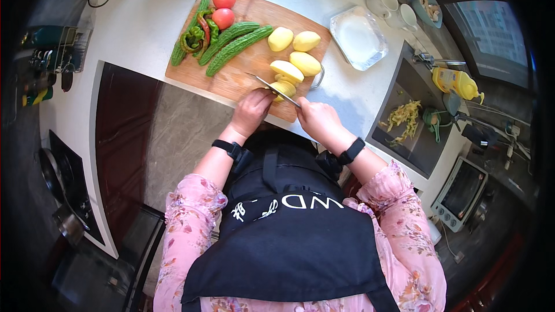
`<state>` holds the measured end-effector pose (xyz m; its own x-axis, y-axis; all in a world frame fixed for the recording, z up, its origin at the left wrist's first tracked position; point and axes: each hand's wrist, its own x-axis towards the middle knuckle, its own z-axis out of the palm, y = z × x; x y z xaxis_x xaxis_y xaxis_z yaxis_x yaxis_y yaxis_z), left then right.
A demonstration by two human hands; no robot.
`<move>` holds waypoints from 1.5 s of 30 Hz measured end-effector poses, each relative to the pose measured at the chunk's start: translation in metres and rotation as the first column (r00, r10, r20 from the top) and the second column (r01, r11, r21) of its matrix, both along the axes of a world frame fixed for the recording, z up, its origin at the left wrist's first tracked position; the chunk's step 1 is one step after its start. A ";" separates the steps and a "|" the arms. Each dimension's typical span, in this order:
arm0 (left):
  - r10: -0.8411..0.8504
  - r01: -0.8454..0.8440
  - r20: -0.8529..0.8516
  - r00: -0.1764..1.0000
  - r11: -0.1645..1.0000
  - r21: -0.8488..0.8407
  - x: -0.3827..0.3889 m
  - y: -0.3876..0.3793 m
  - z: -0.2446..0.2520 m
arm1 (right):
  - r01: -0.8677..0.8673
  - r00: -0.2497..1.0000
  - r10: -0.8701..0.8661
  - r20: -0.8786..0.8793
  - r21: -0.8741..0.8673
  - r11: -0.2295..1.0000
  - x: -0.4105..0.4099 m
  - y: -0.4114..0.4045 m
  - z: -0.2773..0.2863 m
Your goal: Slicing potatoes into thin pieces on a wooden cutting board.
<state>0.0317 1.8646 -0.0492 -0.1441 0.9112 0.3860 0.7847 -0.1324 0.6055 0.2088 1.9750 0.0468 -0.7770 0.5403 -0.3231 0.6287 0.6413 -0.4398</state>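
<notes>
My right hand (pixel 318 117) grips the handle of a kitchen knife (pixel 273 88). Its blade points up and left, across a partly sliced potato (pixel 284 89). The bunched fingers of my left hand (pixel 251 110) press on the potato at the blade's left side; the part beneath them is hidden. Thin slices lean together just beyond the knife. Behind them lies a cut potato half (pixel 287 70), flanked by peeled whole potatoes (pixel 305 64). All this is on a wooden cutting board (pixel 243 84).
The board also carries bitter melons (pixel 238 50), green and red peppers (pixel 201 34) and two tomatoes (pixel 223 18). To its right stands a foil-edged white tray (pixel 359 37). Peelings (pixel 405 117) lie in the sink (pixel 392 138). A cooktop (pixel 76 182) is at far left.
</notes>
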 end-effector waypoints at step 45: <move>0.040 -0.046 0.099 0.994 0.997 0.061 0.003 -0.002 -0.005 | 0.084 0.996 -0.085 -0.007 -0.042 0.996 -0.007 -0.005 -0.015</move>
